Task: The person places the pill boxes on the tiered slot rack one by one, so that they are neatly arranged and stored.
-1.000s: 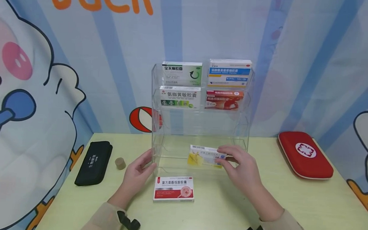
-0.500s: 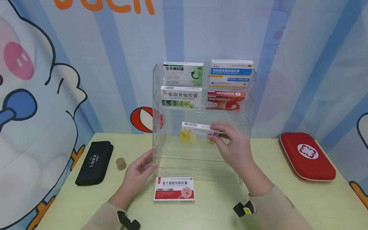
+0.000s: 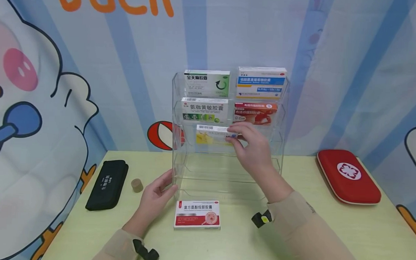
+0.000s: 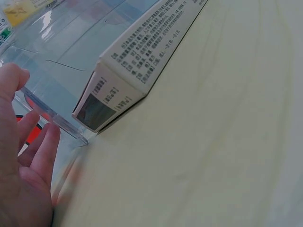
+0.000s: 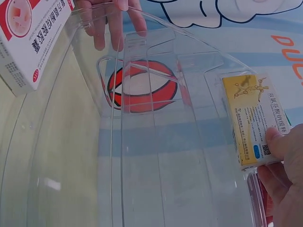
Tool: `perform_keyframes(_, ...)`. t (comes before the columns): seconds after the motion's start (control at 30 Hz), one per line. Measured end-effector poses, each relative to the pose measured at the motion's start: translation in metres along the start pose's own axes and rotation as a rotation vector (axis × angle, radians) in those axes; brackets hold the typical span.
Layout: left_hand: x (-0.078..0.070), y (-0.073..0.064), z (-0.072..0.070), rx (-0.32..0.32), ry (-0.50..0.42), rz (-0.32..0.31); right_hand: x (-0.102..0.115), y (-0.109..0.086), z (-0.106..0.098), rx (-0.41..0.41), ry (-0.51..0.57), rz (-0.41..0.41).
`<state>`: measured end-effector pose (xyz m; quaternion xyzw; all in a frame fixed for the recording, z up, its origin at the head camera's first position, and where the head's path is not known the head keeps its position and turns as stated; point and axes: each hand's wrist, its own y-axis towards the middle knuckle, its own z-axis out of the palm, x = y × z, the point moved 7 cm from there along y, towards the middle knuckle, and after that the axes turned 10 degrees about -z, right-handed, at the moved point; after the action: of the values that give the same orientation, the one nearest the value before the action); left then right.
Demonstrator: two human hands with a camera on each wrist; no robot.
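A clear tiered display rack (image 3: 227, 180) stands on the table. My right hand (image 3: 252, 150) pinches a yellow-and-white medicine box (image 3: 209, 135) by its right end, at the rack's third tier from the top, just below the white-and-green box (image 3: 204, 110). In the right wrist view the thumb lies on the printed face of the yellow-and-white medicine box (image 5: 253, 118). My left hand (image 3: 155, 197) holds the rack's lower left side edge, thumb in front and fingers round the outside. Flat on the table before the rack lies a red-and-white medicine box (image 3: 197, 215).
The upper tiers also hold a green-and-white box (image 3: 207, 84), a blue-and-white box (image 3: 260, 84) and a red box (image 3: 253, 113). A black zip case (image 3: 107, 185) and a small round wooden piece (image 3: 136, 185) lie left; a red first-aid case (image 3: 348, 177) lies right.
My right hand has raised the yellow-and-white medicine box from the rack's low part up and leftward to the third tier. The left hand has stayed at the rack's side.
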<state>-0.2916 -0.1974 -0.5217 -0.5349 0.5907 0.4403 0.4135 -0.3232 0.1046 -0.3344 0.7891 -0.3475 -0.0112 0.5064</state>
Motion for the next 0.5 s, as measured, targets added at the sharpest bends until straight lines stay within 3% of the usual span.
perform_keyframes(0.5,0.000,0.000,0.000,0.009,-0.010,0.012,0.000,0.006,0.032,0.054,-0.001,0.038)
